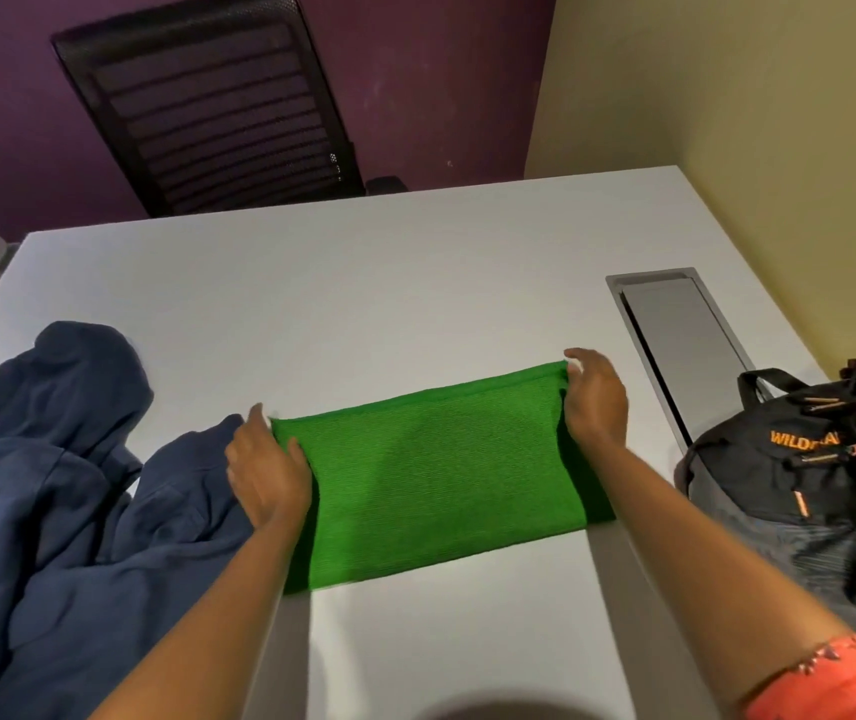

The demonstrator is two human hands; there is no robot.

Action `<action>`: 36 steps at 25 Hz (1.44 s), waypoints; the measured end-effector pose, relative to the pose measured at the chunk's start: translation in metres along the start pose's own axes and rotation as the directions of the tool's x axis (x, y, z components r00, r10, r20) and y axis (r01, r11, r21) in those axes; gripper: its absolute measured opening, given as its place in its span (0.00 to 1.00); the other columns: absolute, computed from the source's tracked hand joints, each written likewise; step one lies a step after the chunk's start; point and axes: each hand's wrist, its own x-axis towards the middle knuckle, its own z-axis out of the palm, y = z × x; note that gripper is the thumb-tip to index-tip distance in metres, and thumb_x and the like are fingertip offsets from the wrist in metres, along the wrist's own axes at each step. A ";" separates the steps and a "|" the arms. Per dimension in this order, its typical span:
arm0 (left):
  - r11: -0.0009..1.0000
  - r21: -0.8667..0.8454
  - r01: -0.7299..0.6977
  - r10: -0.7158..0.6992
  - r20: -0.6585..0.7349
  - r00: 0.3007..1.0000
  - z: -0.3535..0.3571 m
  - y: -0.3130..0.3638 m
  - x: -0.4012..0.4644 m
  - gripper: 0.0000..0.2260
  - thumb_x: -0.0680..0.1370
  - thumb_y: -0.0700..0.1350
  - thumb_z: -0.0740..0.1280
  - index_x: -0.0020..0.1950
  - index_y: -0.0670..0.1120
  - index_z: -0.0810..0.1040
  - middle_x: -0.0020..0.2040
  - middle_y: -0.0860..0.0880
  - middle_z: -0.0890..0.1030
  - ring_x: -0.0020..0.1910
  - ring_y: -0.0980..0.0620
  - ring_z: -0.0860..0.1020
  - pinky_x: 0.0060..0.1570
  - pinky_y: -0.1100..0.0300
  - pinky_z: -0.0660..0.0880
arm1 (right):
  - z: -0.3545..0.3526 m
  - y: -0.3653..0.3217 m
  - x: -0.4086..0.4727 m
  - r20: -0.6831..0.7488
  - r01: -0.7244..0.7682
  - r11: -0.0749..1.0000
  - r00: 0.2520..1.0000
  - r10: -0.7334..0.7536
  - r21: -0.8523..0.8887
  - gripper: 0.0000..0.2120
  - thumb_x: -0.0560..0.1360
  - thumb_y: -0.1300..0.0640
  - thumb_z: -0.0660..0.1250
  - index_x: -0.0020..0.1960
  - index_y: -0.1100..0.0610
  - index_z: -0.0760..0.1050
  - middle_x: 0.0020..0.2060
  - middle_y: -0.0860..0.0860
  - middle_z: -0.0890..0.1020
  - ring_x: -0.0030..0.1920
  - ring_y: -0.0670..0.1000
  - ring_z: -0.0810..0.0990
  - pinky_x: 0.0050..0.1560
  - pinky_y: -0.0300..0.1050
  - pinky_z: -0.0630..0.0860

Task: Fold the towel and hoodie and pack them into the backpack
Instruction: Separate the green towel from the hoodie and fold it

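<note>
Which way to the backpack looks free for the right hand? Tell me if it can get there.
Probably yes. The right hand pinches the green towel; only bare table separates it from the backpack.

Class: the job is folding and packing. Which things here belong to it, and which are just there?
Job: towel, held by left hand and right hand; hoodie; backpack.

Just there: table, chair, cable hatch.
</note>
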 end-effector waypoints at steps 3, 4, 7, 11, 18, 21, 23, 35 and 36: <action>0.912 0.005 -0.411 0.408 0.116 0.906 0.023 0.015 -0.048 0.26 0.76 0.51 0.56 0.71 0.39 0.64 0.67 0.39 0.71 0.67 0.39 0.67 0.65 0.42 0.62 | 0.021 -0.005 -0.040 0.169 0.218 0.976 0.963 -0.212 -0.021 0.27 0.78 0.47 0.49 0.69 0.62 0.69 0.69 0.59 0.70 0.73 0.56 0.62 0.73 0.52 0.56; 0.859 0.000 -0.512 0.501 0.209 0.840 0.034 0.017 -0.064 0.28 0.77 0.55 0.53 0.73 0.41 0.61 0.72 0.41 0.66 0.72 0.43 0.61 0.69 0.42 0.54 | 0.029 -0.004 -0.052 0.305 0.302 0.952 0.912 -0.274 -0.048 0.32 0.76 0.40 0.46 0.72 0.59 0.64 0.73 0.56 0.64 0.76 0.55 0.56 0.75 0.53 0.49; 0.774 0.086 -0.627 0.569 0.340 0.749 0.056 0.013 -0.096 0.30 0.79 0.62 0.44 0.76 0.47 0.53 0.77 0.47 0.54 0.75 0.51 0.47 0.69 0.41 0.38 | 0.045 0.013 -0.078 0.566 0.550 0.796 0.751 -0.339 -0.253 0.44 0.66 0.26 0.28 0.76 0.48 0.42 0.74 0.49 0.41 0.74 0.51 0.35 0.71 0.56 0.32; 0.718 0.150 -0.680 0.573 0.428 0.699 0.058 0.006 -0.107 0.37 0.75 0.70 0.44 0.77 0.50 0.51 0.77 0.47 0.50 0.76 0.49 0.44 0.67 0.36 0.37 | 0.034 0.033 -0.078 0.596 0.540 0.771 0.757 -0.269 -0.338 0.47 0.60 0.23 0.24 0.72 0.45 0.37 0.72 0.47 0.36 0.76 0.53 0.38 0.70 0.62 0.33; 0.780 0.183 -0.599 0.410 0.575 0.709 0.039 0.015 -0.112 0.51 0.53 0.83 0.35 0.72 0.61 0.33 0.72 0.48 0.28 0.72 0.47 0.28 0.58 0.31 0.27 | -0.011 0.029 -0.067 0.732 0.462 0.727 0.677 0.082 -0.508 0.50 0.64 0.21 0.45 0.74 0.48 0.30 0.75 0.52 0.33 0.75 0.56 0.34 0.72 0.64 0.41; 0.777 0.186 -0.602 0.368 0.642 0.673 0.026 0.009 -0.112 0.52 0.47 0.83 0.35 0.66 0.65 0.25 0.70 0.48 0.24 0.70 0.46 0.26 0.59 0.30 0.29 | -0.023 0.014 -0.074 0.775 0.442 0.726 0.601 0.198 -0.528 0.53 0.70 0.40 0.69 0.75 0.50 0.31 0.74 0.54 0.31 0.75 0.59 0.34 0.73 0.63 0.47; 0.754 0.130 -0.643 0.412 0.670 0.618 0.022 -0.006 -0.114 0.49 0.49 0.84 0.40 0.62 0.68 0.21 0.69 0.48 0.23 0.69 0.49 0.22 0.59 0.32 0.27 | -0.031 0.000 -0.076 0.797 0.462 0.683 0.520 0.308 -0.565 0.57 0.68 0.48 0.73 0.75 0.52 0.30 0.74 0.56 0.31 0.75 0.62 0.37 0.74 0.62 0.51; 0.781 0.079 -0.620 0.505 0.504 0.701 -0.009 -0.038 -0.104 0.42 0.65 0.73 0.27 0.75 0.55 0.41 0.76 0.52 0.39 0.73 0.58 0.34 0.70 0.42 0.37 | -0.063 0.021 -0.049 0.558 0.251 0.848 0.828 0.061 -0.466 0.20 0.76 0.59 0.66 0.68 0.58 0.71 0.65 0.57 0.75 0.65 0.56 0.73 0.63 0.46 0.69; 0.790 0.118 -0.602 0.472 0.510 0.719 -0.010 -0.030 -0.095 0.44 0.66 0.73 0.28 0.76 0.51 0.43 0.76 0.52 0.40 0.74 0.56 0.37 0.71 0.41 0.38 | -0.060 0.024 -0.049 0.560 0.262 0.835 0.826 0.066 -0.484 0.20 0.77 0.59 0.65 0.68 0.58 0.70 0.65 0.57 0.75 0.64 0.57 0.73 0.62 0.46 0.70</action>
